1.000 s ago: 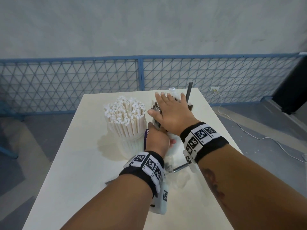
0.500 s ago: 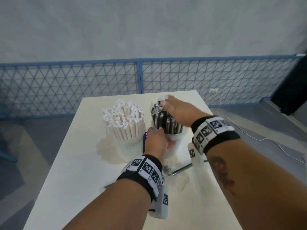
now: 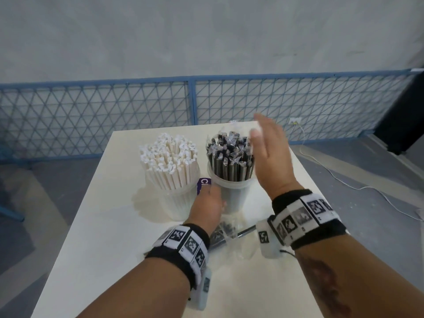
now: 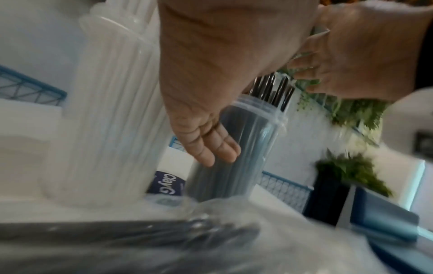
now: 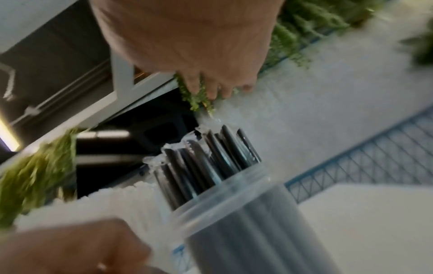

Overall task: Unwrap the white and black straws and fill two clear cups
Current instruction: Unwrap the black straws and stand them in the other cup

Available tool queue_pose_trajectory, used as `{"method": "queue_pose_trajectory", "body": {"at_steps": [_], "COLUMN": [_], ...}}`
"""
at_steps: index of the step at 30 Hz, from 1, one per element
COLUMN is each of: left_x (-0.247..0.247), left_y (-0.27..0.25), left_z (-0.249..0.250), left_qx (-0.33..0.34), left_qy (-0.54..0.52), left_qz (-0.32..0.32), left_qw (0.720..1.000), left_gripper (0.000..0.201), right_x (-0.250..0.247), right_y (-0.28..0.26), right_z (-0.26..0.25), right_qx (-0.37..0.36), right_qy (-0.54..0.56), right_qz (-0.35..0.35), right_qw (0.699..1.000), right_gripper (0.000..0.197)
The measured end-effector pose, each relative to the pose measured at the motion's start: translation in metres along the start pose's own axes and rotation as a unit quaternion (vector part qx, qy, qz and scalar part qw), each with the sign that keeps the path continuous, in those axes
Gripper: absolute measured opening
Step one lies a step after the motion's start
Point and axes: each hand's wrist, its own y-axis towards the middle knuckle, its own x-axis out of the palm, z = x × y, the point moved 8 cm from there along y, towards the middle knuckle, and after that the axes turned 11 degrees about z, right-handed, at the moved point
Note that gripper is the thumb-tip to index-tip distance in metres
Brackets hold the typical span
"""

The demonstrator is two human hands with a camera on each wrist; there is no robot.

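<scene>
Two clear cups stand side by side on the white table (image 3: 96,237). The left cup (image 3: 176,203) is packed with white straws (image 3: 167,157). The right cup (image 3: 234,196) is full of black straws (image 3: 229,154) with crinkled clear wrap at their tips. My left hand (image 3: 206,203) touches this cup low on its left side; its fingers (image 4: 211,148) lie fairly straight against the cup (image 4: 234,157). My right hand (image 3: 266,143) hangs in the air just right of the black straw tips with straight fingers and holds nothing. From the right wrist, its fingertips (image 5: 218,87) hover above the black straws (image 5: 211,157).
A crumpled clear wrapper with black straws (image 3: 226,229) in it lies on the table between my wrists. A purple label (image 3: 203,184) shows between the two cups. A blue mesh fence (image 3: 192,102) runs behind the table, and a white cable (image 3: 344,182) crosses the floor at the right.
My right hand, which lay flat on top of the black straws, has lifted off and moved right. The one black straw that stuck up now sits level with the others.
</scene>
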Motion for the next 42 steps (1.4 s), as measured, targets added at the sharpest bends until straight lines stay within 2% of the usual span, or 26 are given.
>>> {"method": "queue_pose_trajectory", "body": {"at_steps": [1,2,4,7,8,9,10,12,14,15,17,18,19,21,24,26,27,29,32,35,36,38,39,40,42], "left_x": [0.004,0.006,0.008,0.015,0.013,0.012,0.01,0.008,0.005,0.005,0.002,0.0,-0.001,-0.007,-0.019,-0.023,-0.024,-0.025,-0.021,-0.016,-0.017,-0.02,-0.02,-0.021,-0.021], "left_y": [-0.005,-0.012,-0.022,-0.029,-0.029,-0.028,-0.027,-0.026,-0.027,-0.026,-0.027,-0.029,-0.03,-0.035,-0.04,-0.043,-0.045,-0.051,-0.044,-0.03,-0.028,-0.025,-0.023,-0.023,-0.022], "left_z": [-0.008,-0.02,-0.046,-0.073,-0.078,-0.082,-0.083,-0.086,-0.084,-0.082,-0.07,-0.061,-0.053,-0.035,-0.018,-0.01,-0.005,0.004,-0.001,-0.023,-0.028,-0.038,-0.039,-0.04,-0.04], "left_qx": [0.033,0.042,0.025,0.027,0.021,0.014,0.013,0.016,0.015,0.02,0.033,0.042,0.05,0.056,0.052,0.054,0.061,0.092,0.097,0.066,0.052,0.024,0.019,0.014,0.002], "left_qy": [0.129,0.237,0.357,0.449,0.471,0.484,0.482,0.442,0.376,0.343,0.266,0.222,0.171,0.06,-0.089,-0.164,-0.184,-0.206,-0.21,-0.193,-0.2,-0.211,-0.215,-0.221,-0.238], "left_qz": [-0.038,-0.064,-0.105,-0.152,-0.151,-0.142,-0.132,-0.128,-0.126,-0.12,-0.104,-0.101,-0.101,-0.105,-0.098,-0.105,-0.11,-0.126,-0.113,-0.09,-0.083,-0.073,-0.074,-0.076,-0.079], "left_qw": [0.99,0.968,0.928,0.88,0.869,0.863,0.866,0.888,0.918,0.931,0.958,0.969,0.979,0.991,0.99,0.979,0.975,0.966,0.966,0.975,0.975,0.974,0.974,0.972,0.968], "left_gripper": [0.044,0.043,0.072,0.115,0.118,0.111,0.093,0.051,0.026,0.022,0.021,0.023,0.026,0.028,0.036,0.029,0.026,0.02,0.028,0.015,0.012,0.026,0.027,0.026,0.022], "right_x": [-0.017,-0.027,-0.029,-0.009,0.001,0.009,0.016,0.022,0.021,0.019,0.019,0.019,0.015,0.005,-0.016,-0.035,-0.04,-0.042,-0.031,-0.017,-0.012,-0.005,-0.003,-0.003,-0.006], "right_y": [-0.008,-0.022,-0.061,-0.13,-0.151,-0.17,-0.187,-0.203,-0.207,-0.206,-0.198,-0.19,-0.177,-0.148,-0.11,-0.094,-0.091,-0.088,-0.093,-0.1,-0.099,-0.096,-0.094,-0.091,-0.084], "right_z": [0.013,0.028,0.065,0.106,0.114,0.12,0.125,0.133,0.139,0.14,0.132,0.124,0.113,0.085,0.031,-0.008,-0.024,-0.04,-0.046,-0.045,-0.038,-0.017,-0.006,0.0,-0.001], "right_qx": [0.066,0.141,0.292,0.469,0.516,0.554,0.577,0.562,0.549,0.557,0.582,0.582,0.562,0.478,0.3,0.148,0.084,0.026,0.006,-0.038,-0.022,0.075,0.121,0.142,0.147], "right_qy": [0.041,0.059,0.044,-0.016,-0.027,-0.038,-0.057,-0.125,-0.155,-0.135,-0.008,0.056,0.09,0.128,0.182,0.105,0.068,0.033,-0.017,-0.102,-0.129,-0.175,-0.193,-0.2,-0.179], "right_qz": [0.076,0.127,0.161,0.108,0.077,0.043,0.01,-0.072,-0.09,-0.072,0.006,0.046,0.071,0.094,0.103,0.122,0.13,0.118,0.037,-0.025,-0.053,-0.117,-0.144,-0.16,-0.153], "right_qw": [0.994,0.98,0.942,0.876,0.853,0.83,0.815,0.814,0.816,0.817,0.813,0.81,0.819,0.864,0.931,0.976,0.986,0.992,0.999,0.994,0.99,0.975,0.963,0.956,0.961], "right_gripper": [0.046,0.04,0.033,0.044,0.05,0.056,0.06,0.063,0.06,0.059,0.06,0.061,0.06,0.058,0.049,0.03,0.019,0.011,0.008,0.009,0.008,0.012,0.016,0.018,0.018]}}
